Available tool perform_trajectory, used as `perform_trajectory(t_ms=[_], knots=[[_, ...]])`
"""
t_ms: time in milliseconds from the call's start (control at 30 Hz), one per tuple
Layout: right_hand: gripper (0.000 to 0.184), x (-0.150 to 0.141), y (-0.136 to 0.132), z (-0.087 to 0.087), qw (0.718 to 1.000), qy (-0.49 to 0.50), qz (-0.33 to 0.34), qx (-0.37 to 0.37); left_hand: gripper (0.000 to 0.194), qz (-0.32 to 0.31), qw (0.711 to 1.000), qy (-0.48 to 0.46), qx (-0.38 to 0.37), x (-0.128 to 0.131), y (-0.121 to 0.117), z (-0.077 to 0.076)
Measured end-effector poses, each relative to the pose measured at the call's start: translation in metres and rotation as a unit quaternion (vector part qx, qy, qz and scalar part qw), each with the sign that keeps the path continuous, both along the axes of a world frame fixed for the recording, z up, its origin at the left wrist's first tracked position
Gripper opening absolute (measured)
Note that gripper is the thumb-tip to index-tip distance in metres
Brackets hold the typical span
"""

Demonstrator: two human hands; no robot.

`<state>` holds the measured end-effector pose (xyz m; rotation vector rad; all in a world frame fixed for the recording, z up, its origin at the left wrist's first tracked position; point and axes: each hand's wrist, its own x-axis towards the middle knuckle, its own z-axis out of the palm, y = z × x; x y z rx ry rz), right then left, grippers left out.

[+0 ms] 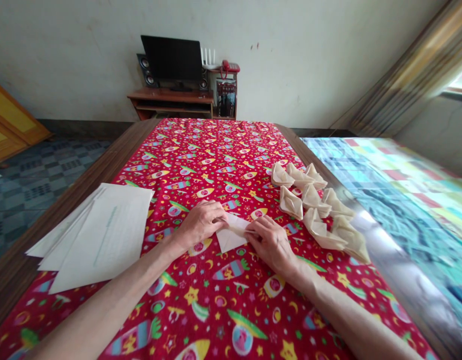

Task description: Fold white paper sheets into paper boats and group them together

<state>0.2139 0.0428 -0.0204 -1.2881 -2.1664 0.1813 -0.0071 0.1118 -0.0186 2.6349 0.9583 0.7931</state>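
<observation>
A small piece of folded white paper (231,240) lies on the red patterned cloth (223,310) between my hands. My left hand (203,220) pinches the paper's left end, fingers closed. At the opposite end, my right hand (270,241) grips the paper between thumb and fingers. A raised fold runs across the paper from one hand to the other. Right of my hands sit several folded paper boats (291,202), cream coloured and grouped close together. On the left, nearest my left forearm, is a fanned stack of paper sheets (118,225) with faint printing.
Dark wooden edges of the table (114,155) border the cloth. Beyond its far end stands a desk (170,96) with a monitor (172,59), speakers and a red telephone (229,66). A bed with a checkered cover (388,165) adjoins the right side.
</observation>
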Motion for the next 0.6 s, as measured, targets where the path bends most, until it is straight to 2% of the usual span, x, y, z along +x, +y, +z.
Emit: perform_trajectory(t_ms=[133, 267, 367, 533, 600], knots=[[0.017, 0.0, -0.005, 0.003, 0.994, -0.088, 0.018, 0.058, 0.006, -0.02, 0.997, 0.051, 0.057, -0.002, -0.007, 0.005], [0.021, 0.003, -0.011, 0.005, 0.979, -0.164, 0.067, 0.096, 0.015, -0.048, 0.986, 0.129, 0.098, -0.009, -0.015, 0.011], [0.02, 0.006, -0.013, 0.007, 0.972, -0.199, 0.091, 0.092, 0.015, -0.056, 0.982, 0.16, 0.087, -0.016, -0.021, 0.014], [0.018, 0.007, -0.016, 0.011, 0.963, -0.228, 0.107, 0.091, 0.041, -0.045, 0.982, 0.173, 0.061, -0.023, -0.032, 0.016], [0.017, 0.006, -0.017, 0.013, 0.963, -0.229, 0.107, 0.09, 0.044, -0.025, 0.982, 0.179, 0.051, -0.021, -0.039, 0.018]])
